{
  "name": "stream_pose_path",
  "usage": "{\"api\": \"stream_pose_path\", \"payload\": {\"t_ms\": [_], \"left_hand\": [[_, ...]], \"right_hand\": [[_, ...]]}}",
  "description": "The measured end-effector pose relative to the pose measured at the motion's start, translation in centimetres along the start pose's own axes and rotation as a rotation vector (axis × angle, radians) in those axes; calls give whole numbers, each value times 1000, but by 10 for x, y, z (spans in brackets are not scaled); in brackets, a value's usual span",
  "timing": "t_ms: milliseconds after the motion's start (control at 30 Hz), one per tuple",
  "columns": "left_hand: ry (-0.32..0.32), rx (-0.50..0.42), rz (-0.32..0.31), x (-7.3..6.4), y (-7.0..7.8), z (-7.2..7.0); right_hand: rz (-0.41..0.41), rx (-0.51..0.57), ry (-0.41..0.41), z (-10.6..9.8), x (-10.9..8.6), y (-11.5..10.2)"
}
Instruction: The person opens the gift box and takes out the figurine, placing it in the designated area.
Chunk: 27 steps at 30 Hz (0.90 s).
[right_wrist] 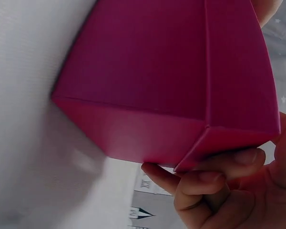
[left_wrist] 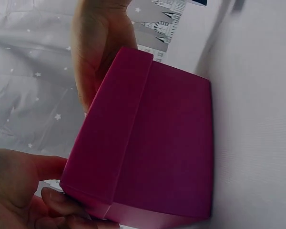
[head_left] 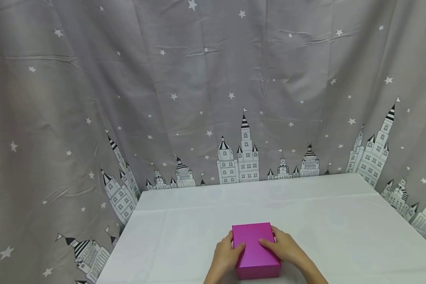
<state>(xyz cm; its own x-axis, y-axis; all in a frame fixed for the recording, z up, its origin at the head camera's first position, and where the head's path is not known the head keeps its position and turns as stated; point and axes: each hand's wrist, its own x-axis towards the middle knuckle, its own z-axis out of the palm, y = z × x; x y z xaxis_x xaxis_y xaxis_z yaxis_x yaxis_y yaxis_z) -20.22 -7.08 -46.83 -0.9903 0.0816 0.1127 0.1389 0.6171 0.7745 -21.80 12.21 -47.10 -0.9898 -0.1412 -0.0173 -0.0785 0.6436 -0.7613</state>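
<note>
A magenta lidded box (head_left: 256, 252) stands on the white table near its front edge, its lid fitted over the base. My left hand (head_left: 226, 254) grips the box's left side, thumb on top of the lid and fingers along the side. From the right, my right hand (head_left: 285, 246) holds it the same way, its thumb lying on the lid. The seam between lid (left_wrist: 112, 124) and base (left_wrist: 169, 143) shows in the left wrist view. In the right wrist view the curled fingers (right_wrist: 200, 183) touch the lid's lower edge and the base. The inside of the box is hidden.
The white-covered table (head_left: 184, 225) has a fold crease running across it. Behind and to both sides hangs a grey curtain (head_left: 198, 79) printed with white stars and castles, meeting the table's back edge.
</note>
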Motion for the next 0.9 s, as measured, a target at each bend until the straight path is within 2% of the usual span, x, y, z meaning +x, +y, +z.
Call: {"api": "stream_pose_path", "payload": {"t_ms": [167,367,567,733,900], "left_hand": [[25,15,28,0,9,-9],[89,78,73,0,26,-27],[188,215,146,-3,35,-37],[262,339,157,-7,38,-41],[377,401,202,-10,40,-45]], "right_hand": [[-52,-4,43,-9,-3,-14],[-135,-25,107,-20,-2,-36],[-187,-52,134,-21,-3,-51],[-249,-99,162,-17,-5,-60],[-332,-118,216,-14,-5,-69]]}}
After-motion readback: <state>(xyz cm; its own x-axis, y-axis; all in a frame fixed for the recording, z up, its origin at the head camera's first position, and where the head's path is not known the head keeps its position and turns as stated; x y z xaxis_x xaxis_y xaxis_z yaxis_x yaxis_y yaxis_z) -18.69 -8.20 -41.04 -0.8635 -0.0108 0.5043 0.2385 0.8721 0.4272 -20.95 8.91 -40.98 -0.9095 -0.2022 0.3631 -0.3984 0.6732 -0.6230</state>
